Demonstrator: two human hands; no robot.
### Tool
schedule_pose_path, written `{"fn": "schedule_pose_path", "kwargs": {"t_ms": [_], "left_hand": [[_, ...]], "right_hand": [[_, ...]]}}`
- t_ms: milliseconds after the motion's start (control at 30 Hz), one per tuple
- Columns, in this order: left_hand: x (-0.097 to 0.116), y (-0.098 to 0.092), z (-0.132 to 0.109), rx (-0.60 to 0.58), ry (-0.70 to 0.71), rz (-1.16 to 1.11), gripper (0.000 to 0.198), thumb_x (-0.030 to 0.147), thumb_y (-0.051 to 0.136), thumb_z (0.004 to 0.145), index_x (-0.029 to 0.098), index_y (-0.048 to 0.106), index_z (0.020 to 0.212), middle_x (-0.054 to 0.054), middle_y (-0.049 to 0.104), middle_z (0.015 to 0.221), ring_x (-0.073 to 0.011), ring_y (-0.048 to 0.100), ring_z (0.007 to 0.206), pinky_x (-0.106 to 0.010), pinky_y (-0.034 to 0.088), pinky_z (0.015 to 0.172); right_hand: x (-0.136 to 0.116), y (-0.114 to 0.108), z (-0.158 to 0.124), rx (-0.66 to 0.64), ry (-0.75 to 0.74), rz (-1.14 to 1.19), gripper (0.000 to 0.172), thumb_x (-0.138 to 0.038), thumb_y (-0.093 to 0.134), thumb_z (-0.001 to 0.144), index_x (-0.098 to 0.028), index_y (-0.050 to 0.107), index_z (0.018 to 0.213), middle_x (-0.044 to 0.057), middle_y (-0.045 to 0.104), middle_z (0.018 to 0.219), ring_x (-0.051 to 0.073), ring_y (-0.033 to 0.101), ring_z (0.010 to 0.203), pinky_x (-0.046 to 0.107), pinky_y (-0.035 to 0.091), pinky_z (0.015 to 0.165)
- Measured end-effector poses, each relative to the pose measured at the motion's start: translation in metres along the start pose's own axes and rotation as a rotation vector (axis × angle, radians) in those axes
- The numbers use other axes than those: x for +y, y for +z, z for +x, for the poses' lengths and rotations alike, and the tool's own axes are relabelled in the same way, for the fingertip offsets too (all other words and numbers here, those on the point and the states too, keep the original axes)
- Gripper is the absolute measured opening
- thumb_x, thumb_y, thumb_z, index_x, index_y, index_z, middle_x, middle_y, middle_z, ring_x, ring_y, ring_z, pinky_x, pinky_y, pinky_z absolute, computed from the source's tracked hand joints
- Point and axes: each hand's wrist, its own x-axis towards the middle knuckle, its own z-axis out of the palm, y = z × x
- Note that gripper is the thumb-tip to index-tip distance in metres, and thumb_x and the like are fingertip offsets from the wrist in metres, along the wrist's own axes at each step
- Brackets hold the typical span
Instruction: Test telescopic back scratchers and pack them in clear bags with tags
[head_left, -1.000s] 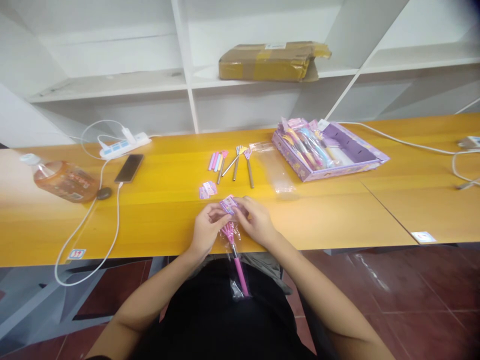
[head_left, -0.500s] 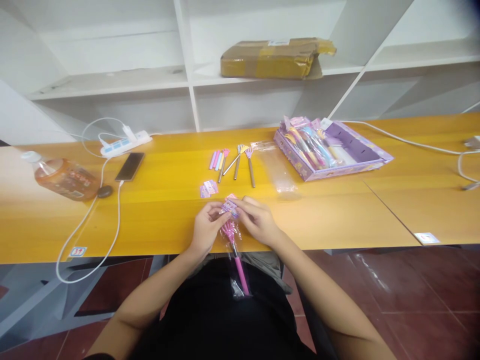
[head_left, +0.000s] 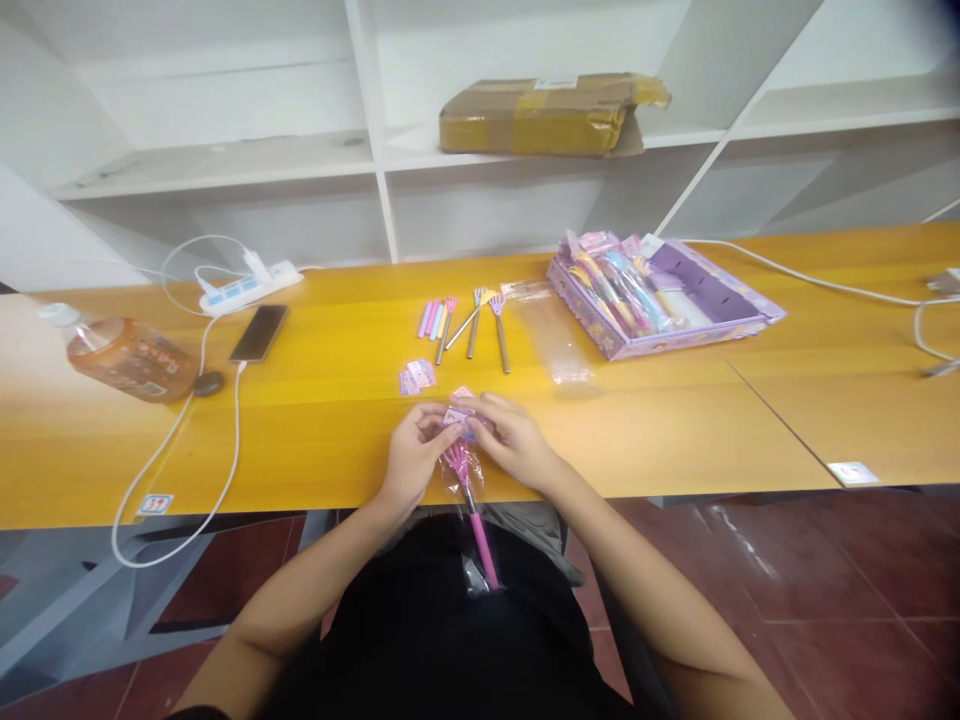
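A pink back scratcher lies inside a clear plastic bag that hangs over the table's front edge against the black shirt. At the bag's top is a small purple printed card. My left hand pinches the card's left side between thumb and fingers. On the other side my right hand is closed on the card too, its thumb on the front. Just beyond the hands lie more printed cards. Farther back are several metal scratcher rods with hand-shaped heads and pastel handle tubes.
A purple display box holds bagged scratchers, beside flat clear bags. At left are a drink bottle, a phone on a cable and a power strip. A taped carton sits on the shelf.
The right thumb and fingers have shifted slightly on the card, and the card's front now shows a little differently. The bagged scratcher stays in place.
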Motion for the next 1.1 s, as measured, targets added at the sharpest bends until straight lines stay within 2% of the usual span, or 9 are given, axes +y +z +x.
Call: {"fn": "schedule_pose_path", "kwargs": {"t_ms": [167, 300, 400, 500, 567, 633, 733, 900, 1100], "left_hand": [[0.000, 0.000, 0.001, 0.032, 0.035, -0.018, 0.036, 0.038, 0.096, 0.081, 0.019, 0.072, 0.101, -0.004, 0.081, 0.098, -0.0175, 0.076, 0.090, -0.029, 0.058, 0.086], [-0.002, 0.000, 0.002, 0.043, 0.058, -0.034, 0.036, 0.036, 0.095, 0.082, 0.020, 0.071, 0.103, -0.003, 0.081, 0.097, -0.0171, 0.076, 0.091, -0.028, 0.058, 0.088], [-0.002, 0.000, 0.001, 0.044, 0.074, -0.023, 0.038, 0.035, 0.095, 0.084, 0.021, 0.069, 0.108, -0.003, 0.081, 0.098, -0.0177, 0.076, 0.094, -0.029, 0.058, 0.091], [-0.002, 0.001, 0.000, 0.023, 0.105, 0.006, 0.039, 0.035, 0.093, 0.087, 0.022, 0.067, 0.113, -0.004, 0.081, 0.105, -0.0200, 0.078, 0.103, -0.033, 0.059, 0.098], [0.000, 0.003, -0.001, -0.001, 0.141, 0.034, 0.039, 0.035, 0.091, 0.089, 0.023, 0.066, 0.117, -0.005, 0.080, 0.114, -0.0215, 0.078, 0.110, -0.035, 0.059, 0.104], [0.000, 0.005, -0.003, -0.022, 0.190, 0.068, 0.039, 0.034, 0.088, 0.092, 0.025, 0.065, 0.122, -0.006, 0.079, 0.119, -0.0220, 0.077, 0.114, -0.037, 0.058, 0.107], [-0.002, 0.006, -0.006, -0.018, 0.274, 0.134, 0.034, 0.034, 0.084, 0.096, 0.026, 0.067, 0.124, -0.006, 0.078, 0.120, -0.0224, 0.076, 0.116, -0.037, 0.057, 0.109], [-0.006, 0.002, -0.008, -0.015, 0.360, 0.281, 0.027, 0.032, 0.076, 0.102, 0.028, 0.074, 0.129, -0.007, 0.076, 0.129, -0.0242, 0.073, 0.124, -0.039, 0.055, 0.113], [0.002, 0.001, -0.009, -0.118, 0.495, 0.587, 0.021, 0.024, 0.069, 0.106, 0.028, 0.077, 0.125, -0.006, 0.076, 0.118, -0.0225, 0.072, 0.113, -0.039, 0.058, 0.104]], "right_hand": [[0.000, 0.002, 0.000, 0.067, -0.028, -0.028, 0.019, -0.030, 0.060, 0.111, -0.024, 0.072, 0.125, 0.003, 0.065, 0.090, 0.018, 0.058, 0.072, 0.032, 0.053, 0.070], [-0.003, 0.001, 0.000, 0.051, -0.058, -0.036, 0.021, -0.030, 0.059, 0.112, -0.025, 0.073, 0.127, 0.002, 0.059, 0.087, 0.019, 0.057, 0.074, 0.034, 0.054, 0.072], [-0.004, 0.001, -0.001, 0.069, -0.035, -0.019, 0.024, -0.033, 0.058, 0.113, -0.027, 0.075, 0.129, 0.006, 0.060, 0.099, 0.022, 0.062, 0.087, 0.039, 0.058, 0.082], [-0.002, 0.002, 0.000, 0.145, 0.076, 0.024, 0.032, -0.038, 0.058, 0.113, -0.027, 0.069, 0.141, 0.010, 0.062, 0.116, 0.025, 0.065, 0.100, 0.043, 0.060, 0.091], [-0.001, 0.003, 0.001, 0.136, 0.145, 0.095, 0.032, -0.041, 0.058, 0.113, -0.026, 0.067, 0.139, 0.010, 0.067, 0.118, 0.024, 0.067, 0.102, 0.042, 0.060, 0.092], [-0.001, 0.003, 0.003, 0.087, 0.159, 0.161, 0.026, -0.044, 0.058, 0.113, -0.024, 0.073, 0.121, 0.008, 0.072, 0.110, 0.024, 0.069, 0.101, 0.040, 0.059, 0.093], [-0.002, 0.001, 0.006, 0.075, 0.141, 0.204, 0.031, -0.046, 0.060, 0.112, -0.023, 0.074, 0.098, 0.006, 0.072, 0.097, 0.022, 0.069, 0.096, 0.038, 0.057, 0.093], [-0.003, 0.000, 0.007, 0.132, 0.195, 0.210, 0.037, -0.051, 0.066, 0.109, -0.022, 0.074, 0.089, 0.003, 0.068, 0.085, 0.019, 0.065, 0.082, 0.034, 0.053, 0.080], [-0.003, 0.000, 0.006, 0.195, 0.232, 0.244, 0.039, -0.053, 0.068, 0.107, -0.022, 0.075, 0.085, 0.002, 0.066, 0.081, 0.018, 0.062, 0.077, 0.033, 0.049, 0.075]]}}
